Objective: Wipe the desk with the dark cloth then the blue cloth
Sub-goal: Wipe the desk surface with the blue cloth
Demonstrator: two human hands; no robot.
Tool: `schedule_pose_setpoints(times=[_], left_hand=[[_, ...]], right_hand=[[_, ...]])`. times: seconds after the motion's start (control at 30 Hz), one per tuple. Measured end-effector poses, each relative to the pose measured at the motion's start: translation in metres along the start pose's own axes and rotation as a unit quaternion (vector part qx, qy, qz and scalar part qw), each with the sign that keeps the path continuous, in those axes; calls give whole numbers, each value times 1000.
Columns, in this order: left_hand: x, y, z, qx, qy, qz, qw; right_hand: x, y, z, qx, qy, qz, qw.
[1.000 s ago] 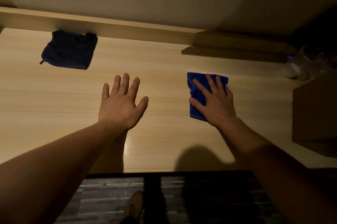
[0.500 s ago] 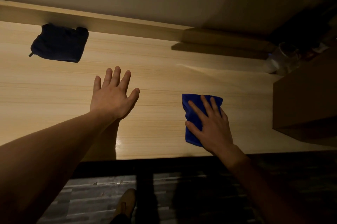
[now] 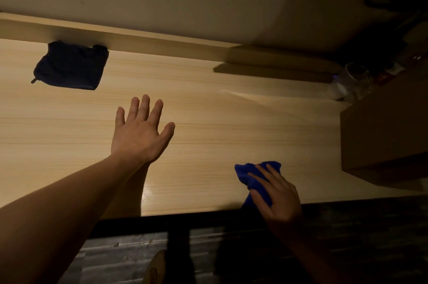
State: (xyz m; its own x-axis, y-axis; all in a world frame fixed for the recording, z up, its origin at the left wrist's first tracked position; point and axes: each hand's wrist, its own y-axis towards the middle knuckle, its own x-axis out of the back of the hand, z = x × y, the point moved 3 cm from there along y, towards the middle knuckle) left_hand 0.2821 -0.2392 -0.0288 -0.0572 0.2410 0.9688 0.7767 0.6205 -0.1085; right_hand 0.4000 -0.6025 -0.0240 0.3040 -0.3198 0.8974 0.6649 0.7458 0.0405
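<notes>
The right hand presses the bunched blue cloth at the desk's near edge. The left hand lies flat, empty. The dark cloth sits far left.

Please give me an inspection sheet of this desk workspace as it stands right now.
Surface: light wooden desk, dimly lit, glossy patch near the front edge.
Job's things: dark cloth lies folded at the back left against the raised ledge, untouched; blue cloth is bunched at the front edge.
Clutter: clear glass jar at the back right; brown box at the right.
Hands: left hand flat on the desk, fingers spread, empty; right hand presses on the blue cloth.
Cables: nothing seen.
Surroundings: plain wall behind, dark plank floor below, a shoe tip visible.
</notes>
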Motion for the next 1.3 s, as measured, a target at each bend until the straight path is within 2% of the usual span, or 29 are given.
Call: schedule_pose_setpoints(times=[0.1, 0.23, 0.4, 0.57, 0.67, 0.83, 1.3], left_hand=[[0, 1, 0, 0, 1, 5, 1000], [-1, 3, 1, -1, 11, 6, 1000], [-3, 3, 1, 5, 17, 6, 1000], [-3, 3, 0, 8, 17, 5, 1000], [-2, 3, -1, 9, 15, 7, 1000], [-2, 3, 0, 11, 22, 10, 1000], [-1, 4, 1, 10, 16, 3, 1000]], right_hand=[[26, 34, 4, 23, 3, -40, 999], [42, 125, -11, -51, -1, -41, 998], [35, 238, -36, -41, -79, -35, 995], [33, 299, -57, -65, -149, -12, 987], [33, 308, -73, -98, -168, 29, 980], [26, 308, -80, -97, -193, 67, 974], [25, 242, -77, -63, -188, 58, 978]])
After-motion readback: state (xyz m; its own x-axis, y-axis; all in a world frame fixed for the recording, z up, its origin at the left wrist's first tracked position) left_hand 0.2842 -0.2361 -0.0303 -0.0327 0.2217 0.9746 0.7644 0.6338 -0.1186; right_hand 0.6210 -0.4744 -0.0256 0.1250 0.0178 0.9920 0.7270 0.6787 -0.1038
